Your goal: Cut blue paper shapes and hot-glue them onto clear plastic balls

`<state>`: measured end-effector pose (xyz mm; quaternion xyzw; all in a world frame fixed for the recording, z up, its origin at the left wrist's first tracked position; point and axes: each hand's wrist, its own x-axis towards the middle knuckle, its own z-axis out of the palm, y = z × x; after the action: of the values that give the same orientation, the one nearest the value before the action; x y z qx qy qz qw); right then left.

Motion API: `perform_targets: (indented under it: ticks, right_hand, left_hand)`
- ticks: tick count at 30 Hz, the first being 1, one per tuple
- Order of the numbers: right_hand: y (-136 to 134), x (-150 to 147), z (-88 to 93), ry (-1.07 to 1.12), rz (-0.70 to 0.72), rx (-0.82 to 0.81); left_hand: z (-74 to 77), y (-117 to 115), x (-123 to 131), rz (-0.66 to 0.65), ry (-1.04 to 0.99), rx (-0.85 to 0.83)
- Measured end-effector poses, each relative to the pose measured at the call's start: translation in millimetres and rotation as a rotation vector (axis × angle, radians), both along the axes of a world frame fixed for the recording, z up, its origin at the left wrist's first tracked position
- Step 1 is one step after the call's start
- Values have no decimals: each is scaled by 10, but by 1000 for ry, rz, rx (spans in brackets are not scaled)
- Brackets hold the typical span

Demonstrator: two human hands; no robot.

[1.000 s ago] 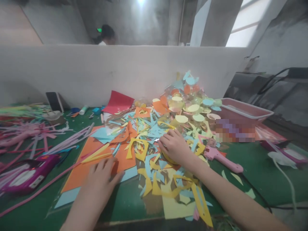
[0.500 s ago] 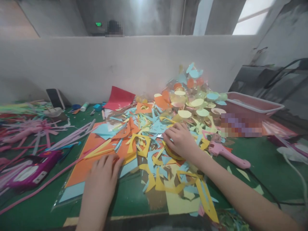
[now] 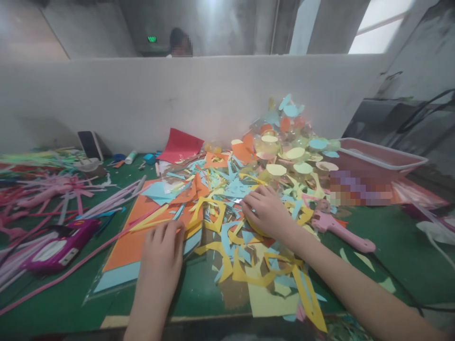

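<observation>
My left hand [image 3: 161, 253] lies flat, fingers stretched out, on the edge of an orange paper sheet [image 3: 133, 239] that rests on a light blue sheet on the green table [image 3: 53, 303]. My right hand [image 3: 265, 210] is curled, fingers down, in a heap of yellow, blue and orange paper offcuts [image 3: 227, 208]. A yellow round piece [image 3: 253, 228] shows under its palm; whether the fingers grip it I cannot make out. A mound of coloured paper discs [image 3: 284, 151] rises just behind the right hand.
A pink handled tool [image 3: 341, 232] lies right of my right hand, with a pink tray [image 3: 377, 158] behind it. Pink strips and a magenta packet [image 3: 57, 246] lie left. A phone [image 3: 90, 144] leans on the white partition [image 3: 159, 99]; a person's head shows beyond it.
My left hand has slid a little forward and right along the orange sheet. My right hand has shifted slightly in the offcuts. The view has moved a little.
</observation>
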<state>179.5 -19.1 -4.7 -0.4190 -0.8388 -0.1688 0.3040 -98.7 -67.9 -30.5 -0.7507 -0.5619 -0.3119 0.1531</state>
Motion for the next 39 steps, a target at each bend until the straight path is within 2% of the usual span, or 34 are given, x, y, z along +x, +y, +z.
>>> perform_targets:
  ticks: [5, 9, 14, 21, 27, 32, 34, 37, 39]
  right_hand:
    - [-12, 7, 37, 10, -3, -19]
    - [-23, 16, 56, 3, -4, -39]
    - [-33, 17, 61, 8, -14, -52]
    - [-31, 4, 73, 5, 4, -39]
    - [-44, 7, 104, 8, 15, -14]
    - [-55, 0, 119, 8, 16, -14]
    - [-65, -4, 135, 7, 14, -15]
    - [-85, -9, 166, 17, 14, -30]
    - [-102, -18, 182, 26, 64, -76]
  left_hand:
    - [-13, -12, 66, -28, -40, -118]
    - [-13, -26, 50, 0, -72, -232]
    - [137, -131, 74, 35, -14, -468]
    - [353, -111, 247, 10, 107, -642]
    - [413, -66, 285, -29, 366, -596]
    - [445, -176, 249, 72, 511, -592]
    - [401, -257, 143, 110, 562, -535]
    - [272, -398, -72, 97, 582, -427]
    - [176, -485, -194, 97, 573, -397]
